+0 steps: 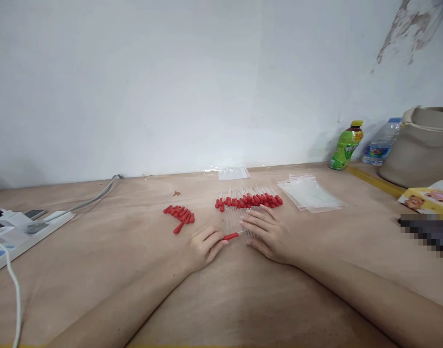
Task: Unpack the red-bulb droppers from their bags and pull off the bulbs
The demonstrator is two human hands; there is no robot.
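My left hand (207, 246) is closed, its fingertips pinching a red rubber dropper bulb (231, 236). A clear dropper tube (242, 233) runs from the bulb's right end to my right hand (268, 232), whose fingers and thumb close around its other end. My right fingers partly cover a row of loose clear tubes (231, 220) lying on the table. Behind these, several droppers with red bulbs (250, 199) lie side by side, tubes pointing toward the wall. Several loose red bulbs (179, 213) form a group left of my hands, one a little apart.
Clear plastic bags (311, 193) lie right of the droppers, and a white packet (233, 173) sits by the wall. A green bottle (346, 145), a water bottle (382, 142) and a grey-beige bin (419, 150) stand at right. A power strip (36, 237) with cables is at left.
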